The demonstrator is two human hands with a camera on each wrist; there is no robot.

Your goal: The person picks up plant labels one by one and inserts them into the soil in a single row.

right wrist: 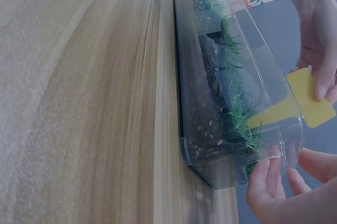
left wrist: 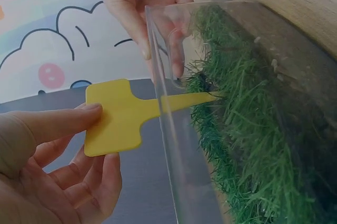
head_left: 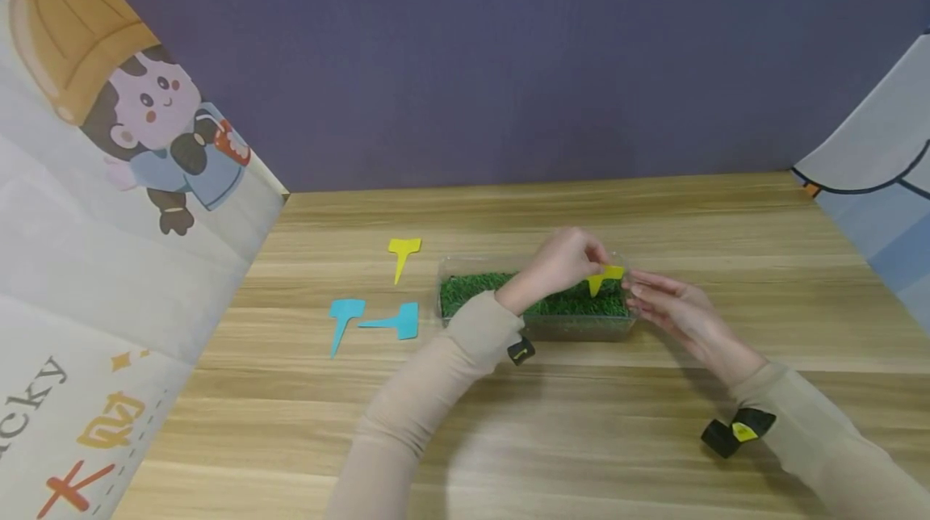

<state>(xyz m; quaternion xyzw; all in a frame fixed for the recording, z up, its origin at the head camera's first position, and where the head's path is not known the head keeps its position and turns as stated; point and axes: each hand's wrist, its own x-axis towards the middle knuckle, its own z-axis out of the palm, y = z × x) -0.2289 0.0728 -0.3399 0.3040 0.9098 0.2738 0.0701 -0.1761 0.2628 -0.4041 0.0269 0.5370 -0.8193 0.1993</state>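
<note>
My left hand point(head_left: 563, 262) pinches the broad head of a yellow T-shaped plant label point(left wrist: 113, 119) between thumb and fingers. The label's pointed end reaches down into the green grass point(left wrist: 247, 103), near the right end of a clear plastic planter box point(head_left: 552, 331). Dark soil shows through the box wall below the grass. My right hand point(head_left: 679, 314) holds the right end of the box, its fingers and thumb spread around the end wall point(right wrist: 231, 174). Part of the grass lies hidden under my left wrist in the head view.
Left of the box, another yellow label point(head_left: 403, 249) lies on the wooden table point(head_left: 291, 415). Two blue labels lie closer to me, one pointing toward me point(head_left: 347, 310) and one sideways point(head_left: 407, 322). A dark panel point(head_left: 494, 68) stands behind the table.
</note>
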